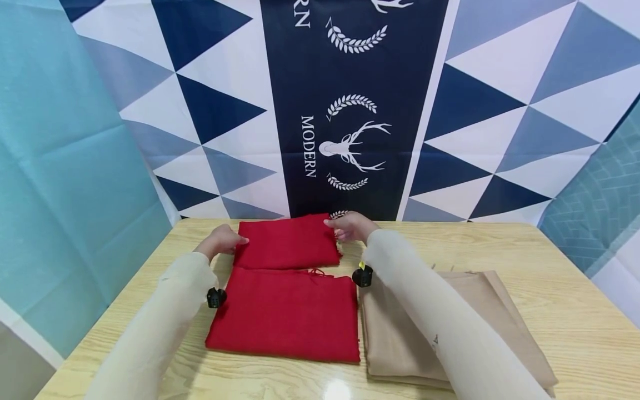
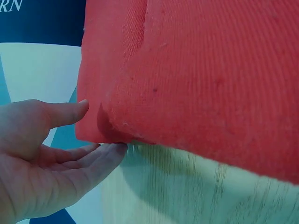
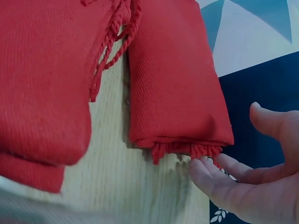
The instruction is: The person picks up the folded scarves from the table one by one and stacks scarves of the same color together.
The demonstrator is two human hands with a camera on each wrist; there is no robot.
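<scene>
I see two red folded cloths on wooden table (image 1: 500, 250); far red cloth (image 1: 287, 241) lies by backdrop, near red cloth (image 1: 285, 314) just in front, beige cloth (image 1: 400, 333) beside it on right; my left hand (image 1: 220, 240) at far cloth's left edge, fingers straight, relaxed, tips touching corner; my right hand (image 1: 350, 225) at its right fringed end, fingers loose, touching tassels; both flank it, probably to square it.
</scene>
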